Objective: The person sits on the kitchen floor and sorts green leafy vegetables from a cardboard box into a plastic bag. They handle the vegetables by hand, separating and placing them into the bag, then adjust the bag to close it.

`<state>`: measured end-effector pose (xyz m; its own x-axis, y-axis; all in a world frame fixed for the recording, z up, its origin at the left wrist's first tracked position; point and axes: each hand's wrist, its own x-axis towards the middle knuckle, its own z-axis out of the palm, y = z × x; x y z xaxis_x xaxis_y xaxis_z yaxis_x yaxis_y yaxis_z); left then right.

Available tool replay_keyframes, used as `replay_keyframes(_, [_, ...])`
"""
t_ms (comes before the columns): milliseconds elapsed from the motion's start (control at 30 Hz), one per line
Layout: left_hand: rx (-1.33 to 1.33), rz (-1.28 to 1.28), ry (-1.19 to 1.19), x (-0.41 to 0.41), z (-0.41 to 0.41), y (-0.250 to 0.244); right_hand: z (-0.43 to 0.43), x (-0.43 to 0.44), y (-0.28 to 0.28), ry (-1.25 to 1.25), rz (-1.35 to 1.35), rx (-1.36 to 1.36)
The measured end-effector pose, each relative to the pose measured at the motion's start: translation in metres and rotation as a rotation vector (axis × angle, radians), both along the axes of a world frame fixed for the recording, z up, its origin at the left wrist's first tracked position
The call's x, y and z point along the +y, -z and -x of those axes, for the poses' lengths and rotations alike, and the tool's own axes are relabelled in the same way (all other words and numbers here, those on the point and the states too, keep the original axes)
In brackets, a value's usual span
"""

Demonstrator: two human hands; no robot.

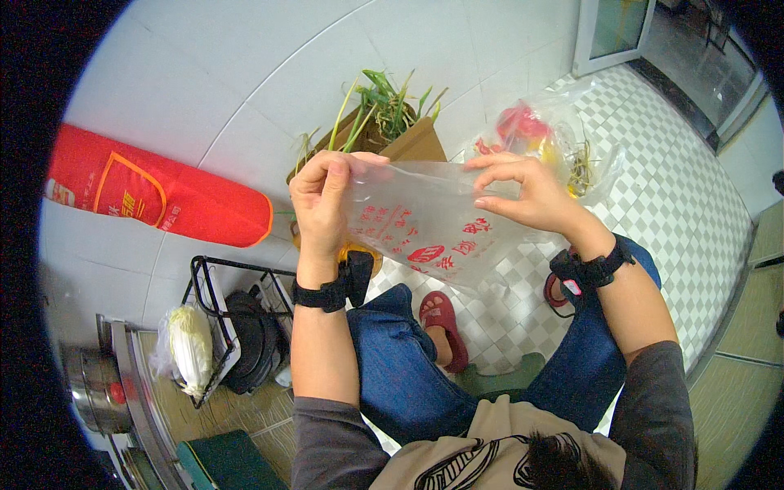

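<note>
A clear plastic bag (422,226) with red printed writing is stretched between my hands, above the floor and in front of my knees. My left hand (324,196) grips one upper corner, the thumb pressed against the curled fingers. At the opposite side of the bag's upper edge, my right hand (520,190) pinches the film between thumb and fingers. Beyond the bag stands a cardboard box (419,141) holding green-leaved plants (392,104), partly hidden by my left hand. Both wrists wear black straps.
Clear bags with red and yellow contents (527,128) lie on the checkered floor (655,184). At left are a red fabric cover (159,190), a black-framed rack (229,312) with dark pans, and a napa cabbage (190,349). A green stool (502,376) shows between my legs. A doorway opens at upper right.
</note>
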<state>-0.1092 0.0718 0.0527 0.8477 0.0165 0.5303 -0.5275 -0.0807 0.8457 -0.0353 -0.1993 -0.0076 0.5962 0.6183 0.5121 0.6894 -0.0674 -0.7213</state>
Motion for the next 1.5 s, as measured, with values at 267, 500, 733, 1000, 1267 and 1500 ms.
replay_keyframes(267, [0.036, -0.028, -0.231, -0.002, -0.007, 0.005, -0.001, 0.0, 0.0, 0.005, -0.027, 0.148])
replay_keyframes(500, [0.019, -0.046, -0.429, -0.002, -0.011, 0.011, -0.002, -0.005, -0.006, 0.126, -0.041, 0.284])
replay_keyframes(733, [-0.032, -0.125, -0.445, -0.013, -0.015, 0.013, -0.005, -0.009, -0.008, 0.076, -0.023, 0.536])
replay_keyframes(1000, [-0.05, -0.116, -0.465, -0.012, -0.023, 0.019, -0.001, -0.003, -0.002, 0.045, 0.227, 0.246])
replay_keyframes(1267, [-0.03, 0.079, -0.678, 0.026, -0.038, 0.038, -0.026, -0.037, -0.014, 0.095, -0.292, 0.45])
replay_keyframes(1500, [0.689, 0.437, -0.23, 0.003, -0.045, 0.07, -0.027, -0.061, -0.027, -0.063, -0.897, 0.804])
